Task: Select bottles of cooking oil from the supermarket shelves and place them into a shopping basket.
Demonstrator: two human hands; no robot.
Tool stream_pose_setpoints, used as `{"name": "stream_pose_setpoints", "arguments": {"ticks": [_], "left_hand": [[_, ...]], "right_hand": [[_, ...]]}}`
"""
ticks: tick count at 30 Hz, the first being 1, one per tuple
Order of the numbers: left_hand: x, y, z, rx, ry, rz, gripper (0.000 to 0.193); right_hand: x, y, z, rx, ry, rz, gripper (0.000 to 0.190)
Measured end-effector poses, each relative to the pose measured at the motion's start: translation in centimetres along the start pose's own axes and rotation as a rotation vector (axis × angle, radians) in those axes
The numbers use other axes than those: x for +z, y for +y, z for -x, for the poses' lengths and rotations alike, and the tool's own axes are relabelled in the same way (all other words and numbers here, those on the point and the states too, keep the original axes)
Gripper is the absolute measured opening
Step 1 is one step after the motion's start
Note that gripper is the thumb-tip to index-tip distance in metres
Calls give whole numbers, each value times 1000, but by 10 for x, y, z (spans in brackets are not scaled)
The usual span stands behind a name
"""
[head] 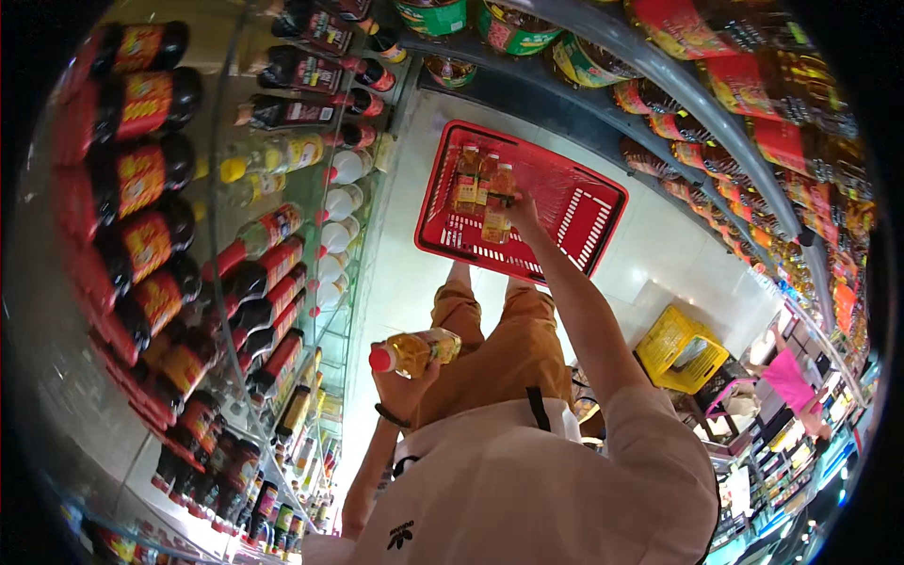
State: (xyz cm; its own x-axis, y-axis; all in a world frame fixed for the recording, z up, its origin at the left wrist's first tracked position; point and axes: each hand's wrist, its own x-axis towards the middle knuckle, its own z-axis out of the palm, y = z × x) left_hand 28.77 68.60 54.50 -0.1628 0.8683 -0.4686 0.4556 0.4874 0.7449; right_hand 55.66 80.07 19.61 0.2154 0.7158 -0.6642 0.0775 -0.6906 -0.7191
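A red plastic shopping basket sits on the floor in front of my feet. Inside it, bottles of yellow oil stand toward the left side. My right hand reaches into the basket and grips another oil bottle, close beside them. Held near my left thigh is a clear bottle of golden liquid with a red cap, lying nearly sideways. My left hand is closed around it from below, and a dark band circles that wrist.
Glass shelves with dark sauce bottles and white-bodied bottles line my left. Large oil jugs fill the curved racks ahead and right. A yellow crate stands on the floor behind right, near a person in pink.
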Motion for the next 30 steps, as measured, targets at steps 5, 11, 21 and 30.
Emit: {"name": "stream_pose_setpoints", "arguments": {"ticks": [5,11,21,30], "left_hand": [[10,-22,1,-125,-6,22,61],[25,-50,-10,-179,-56,28,64],[47,-55,-47,-174,-100,85,58],[124,-22,-144,40,-208,29,57]], "right_hand": [[46,24,-59,110,119,263,80],[69,80,-81,51,149,-37,74],[71,73,-71,7,78,-135,65],[32,88,-65,-57,219,489,53]]}}
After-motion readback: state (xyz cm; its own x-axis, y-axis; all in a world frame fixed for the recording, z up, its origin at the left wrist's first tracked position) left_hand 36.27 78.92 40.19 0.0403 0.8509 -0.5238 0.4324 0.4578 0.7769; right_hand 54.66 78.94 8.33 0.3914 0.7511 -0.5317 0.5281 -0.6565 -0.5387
